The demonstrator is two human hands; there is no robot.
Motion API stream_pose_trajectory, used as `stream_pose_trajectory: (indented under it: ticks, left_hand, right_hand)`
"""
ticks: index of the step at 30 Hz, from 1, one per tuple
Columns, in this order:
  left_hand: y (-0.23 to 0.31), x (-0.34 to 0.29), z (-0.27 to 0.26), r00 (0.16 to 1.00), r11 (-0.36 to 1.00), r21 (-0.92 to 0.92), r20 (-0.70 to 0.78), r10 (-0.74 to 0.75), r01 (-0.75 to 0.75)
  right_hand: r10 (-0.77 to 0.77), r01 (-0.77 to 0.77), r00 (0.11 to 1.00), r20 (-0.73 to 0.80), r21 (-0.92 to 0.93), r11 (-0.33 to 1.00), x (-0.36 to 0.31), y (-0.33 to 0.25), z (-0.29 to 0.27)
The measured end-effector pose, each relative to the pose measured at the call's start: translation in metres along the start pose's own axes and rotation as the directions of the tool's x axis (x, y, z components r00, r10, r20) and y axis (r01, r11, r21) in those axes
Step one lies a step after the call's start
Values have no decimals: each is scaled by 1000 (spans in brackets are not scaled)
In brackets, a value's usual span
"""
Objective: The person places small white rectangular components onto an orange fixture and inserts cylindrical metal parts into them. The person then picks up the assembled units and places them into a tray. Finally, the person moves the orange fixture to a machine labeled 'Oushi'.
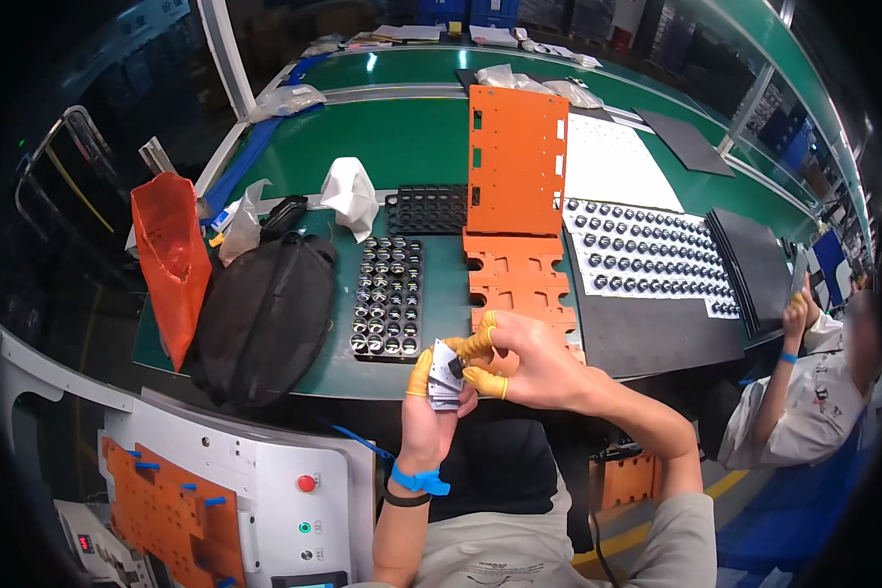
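My left hand [427,423] grips a small stack of flat, white-grey plates [444,388] in front of my body, its thumb in a yellow finger cot along their left edge. From the right, my right hand [534,361], with yellow cots on its fingertips, pinches a small black part [456,367] against the face of the plates. The fingers partly hide that part. Just beyond my hands lies an orange fixture plate [514,265] with cut-outs, and its orange lid [517,162] stands raised behind it. A black tray [387,294] of shiny round lens-like parts sits to the left.
Rows of black round parts stand on a white sheet [647,257] at right, by a black mat [647,333]. At left are a black bag [265,318] and an orange-red bag [171,265]. A white machine panel [284,480] is lower left; a co-worker [794,392] sits right.
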State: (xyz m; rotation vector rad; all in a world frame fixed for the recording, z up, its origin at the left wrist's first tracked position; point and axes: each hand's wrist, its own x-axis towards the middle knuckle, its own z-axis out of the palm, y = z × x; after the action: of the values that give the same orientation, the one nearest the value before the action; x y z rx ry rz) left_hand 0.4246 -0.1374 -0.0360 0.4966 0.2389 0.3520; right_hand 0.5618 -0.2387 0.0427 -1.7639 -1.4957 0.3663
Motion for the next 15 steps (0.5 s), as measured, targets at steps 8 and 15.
stream_pose_trajectory:
  ticks: [8,15]
  left_hand:
    - [-20,-1,17,981,949,254,-7,192,-184]
    - [-29,-3,30,958,884,374,47,283,-280]
  right_hand:
    - [62,-60,996,-64,33,998,-27,9,-4]
    - [173,-163,981,-89,112,980,-43,3,-9]
